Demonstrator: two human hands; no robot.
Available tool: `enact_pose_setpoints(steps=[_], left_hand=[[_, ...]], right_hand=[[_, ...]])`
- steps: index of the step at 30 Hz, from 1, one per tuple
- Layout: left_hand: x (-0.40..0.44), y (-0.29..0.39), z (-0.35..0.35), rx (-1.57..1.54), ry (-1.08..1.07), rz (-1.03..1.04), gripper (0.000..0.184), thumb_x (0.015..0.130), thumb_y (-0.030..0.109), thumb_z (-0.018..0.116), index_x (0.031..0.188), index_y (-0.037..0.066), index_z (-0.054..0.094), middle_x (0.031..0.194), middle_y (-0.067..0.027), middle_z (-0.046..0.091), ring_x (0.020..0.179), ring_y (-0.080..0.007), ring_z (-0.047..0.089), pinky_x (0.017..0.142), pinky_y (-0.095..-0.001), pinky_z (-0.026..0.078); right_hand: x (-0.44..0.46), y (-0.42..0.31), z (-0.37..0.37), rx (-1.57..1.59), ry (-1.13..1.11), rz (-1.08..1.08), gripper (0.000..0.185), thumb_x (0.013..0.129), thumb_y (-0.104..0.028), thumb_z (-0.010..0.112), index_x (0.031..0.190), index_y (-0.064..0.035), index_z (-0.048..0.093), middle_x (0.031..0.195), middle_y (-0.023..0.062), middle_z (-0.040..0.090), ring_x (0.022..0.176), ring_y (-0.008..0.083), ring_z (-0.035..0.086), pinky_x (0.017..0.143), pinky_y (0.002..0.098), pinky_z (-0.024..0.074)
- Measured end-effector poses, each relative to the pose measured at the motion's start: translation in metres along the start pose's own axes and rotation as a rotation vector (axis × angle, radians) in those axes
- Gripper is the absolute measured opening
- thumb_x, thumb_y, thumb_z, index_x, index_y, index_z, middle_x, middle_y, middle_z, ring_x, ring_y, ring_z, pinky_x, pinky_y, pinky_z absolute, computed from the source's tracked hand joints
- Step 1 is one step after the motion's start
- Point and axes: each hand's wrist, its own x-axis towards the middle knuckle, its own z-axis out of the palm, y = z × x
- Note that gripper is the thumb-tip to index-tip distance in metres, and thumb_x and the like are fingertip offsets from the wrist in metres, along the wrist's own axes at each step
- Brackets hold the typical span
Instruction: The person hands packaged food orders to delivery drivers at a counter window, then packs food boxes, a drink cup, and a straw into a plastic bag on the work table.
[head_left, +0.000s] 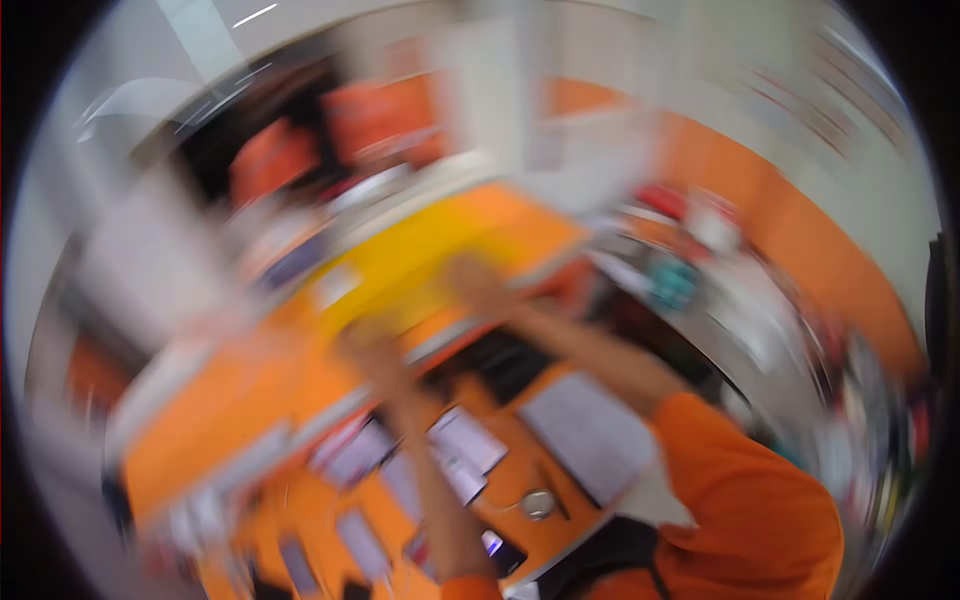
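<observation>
Motion blur smears the whole view. A broad, flat yellow thing point(425, 250), perhaps a bag or sheet, lies across the raised orange counter point(230, 390), with a white patch on its left part. My left hand point(370, 345) is at its near left edge. Farther right, my right hand point(475, 285) overlaps its near side. Both arms reach forward over the lower desk. The fingers of both hands are too smeared to show whether they grip the yellow thing or just touch it.
Several phone-like devices point(468, 440) lie on the lower orange desk, beside a flat grey panel point(590, 430) and a small round shiny object point(538, 503). Across the counter are blurred orange shapes point(275, 160), possibly people. A cluttered side surface point(730, 300) stands right.
</observation>
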Motion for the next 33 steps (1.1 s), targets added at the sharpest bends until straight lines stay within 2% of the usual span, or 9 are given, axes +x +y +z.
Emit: enact_pose_setpoints(steps=[2,8,13,16,20,23,26,29,33], left_hand=[[0.026,0.016,-0.021,0.095,0.054,-0.044,0.043,0.101,0.021,0.05,0.136,-0.002,0.047,0.14,-0.0247,0.045,0.133,-0.0395,0.04,0.115,-0.0475,0.031],[0.031,0.175,-0.066,-0.302,0.264,-0.051,0.043,0.099,0.02,0.054,0.135,-0.003,0.047,0.134,-0.0241,0.049,0.124,-0.038,0.048,0.107,-0.0457,0.038],[-0.049,0.354,-0.057,-0.578,0.167,0.083,0.04,0.098,0.015,0.055,0.133,-0.002,0.049,0.13,-0.022,0.051,0.119,-0.0359,0.052,0.1,-0.0423,0.043],[-0.121,0.46,-0.057,-0.718,0.021,0.109,0.038,0.097,0.013,0.055,0.131,-0.002,0.05,0.127,-0.0207,0.053,0.116,-0.0346,0.054,0.096,-0.0403,0.046],[-0.221,0.58,-0.061,-0.874,-0.277,0.035,0.036,0.096,0.009,0.056,0.13,-0.001,0.052,0.124,-0.019,0.055,0.111,-0.0329,0.057,0.091,-0.0376,0.05],[-0.292,0.663,-0.077,-1.027,-0.65,-0.065,0.034,0.095,0.006,0.057,0.128,-0.001,0.053,0.122,-0.0177,0.056,0.108,-0.0317,0.06,0.087,-0.0355,0.053],[-0.366,0.764,-0.113,-1.334,-1.334,-0.276,0.033,0.094,0.004,0.057,0.127,0.0,0.054,0.119,-0.0165,0.058,0.105,-0.0304,0.062,0.083,-0.0335,0.056],[-0.406,0.903,-0.158,-1.371,-1.397,0.792,0.047,0.088,0.008,0.069,0.131,-0.003,0.05,0.126,-0.0221,0.055,0.114,-0.0346,0.057,0.097,-0.0417,0.047],[-0.473,1.012,-0.132,-1.192,-1.275,0.918,0.069,0.086,0.018,0.072,0.145,0.003,0.039,0.133,-0.0219,0.051,0.124,-0.0397,0.047,0.107,-0.0498,0.035]], right_hand=[[-0.011,-0.047,-0.022,0.09,0.578,-0.118,0.019,0.089,-0.02,0.051,0.09,-0.0029,0.059,0.089,0.0172,0.055,0.087,0.0354,0.055,0.082,0.0487,0.046],[-0.231,-0.219,-0.23,0.14,0.679,0.246,0.016,0.086,-0.008,0.066,0.076,-0.0012,0.055,0.08,0.0122,0.055,0.08,0.0301,0.058,0.067,0.042,0.0496],[-0.533,-0.262,-0.335,-0.262,0.26,1.234,0.011,0.084,-0.011,0.064,0.091,-0.0034,0.062,0.093,0.0134,0.064,0.088,0.0339,0.064,0.076,0.0426,0.054],[-0.675,-0.294,-0.437,-0.671,0.806,1.767,0.006,0.086,-0.005,0.067,0.087,0.0006,0.065,0.093,0.0146,0.068,0.084,0.0315,0.066,0.072,0.0398,0.0525],[-0.858,-0.312,-0.522,-1.108,1.205,1.906,0.023,0.09,-0.012,0.068,0.107,0.0027,0.062,0.105,0.0169,0.062,0.092,0.0275,0.062,0.075,0.0394,0.0508],[-0.905,-0.296,-0.556,-1.072,1.102,1.986,0.033,0.088,-0.011,0.07,0.116,0.0029,0.058,0.118,0.0193,0.054,0.1,0.0307,0.058,0.079,0.039,0.0502],[-0.903,-0.274,-0.587,-1.388,0.554,1.936,0.033,0.084,-0.007,0.072,0.114,0.0011,0.06,0.124,0.0199,0.05,0.105,0.0343,0.056,0.083,0.0396,0.0497],[-0.909,-0.254,-0.603,-1.077,0.653,1.773,0.027,0.082,-0.002,0.072,0.107,-0.0003,0.063,0.121,0.0192,0.052,0.104,0.0366,0.057,0.083,0.0408,0.0497],[-0.926,-0.21,-0.666,-1.007,0.678,1.677,0.017,0.081,0.004,0.068,0.097,0.0017,0.063,0.109,0.0169,0.061,0.098,0.035,0.062,0.084,0.0404,0.0503]])
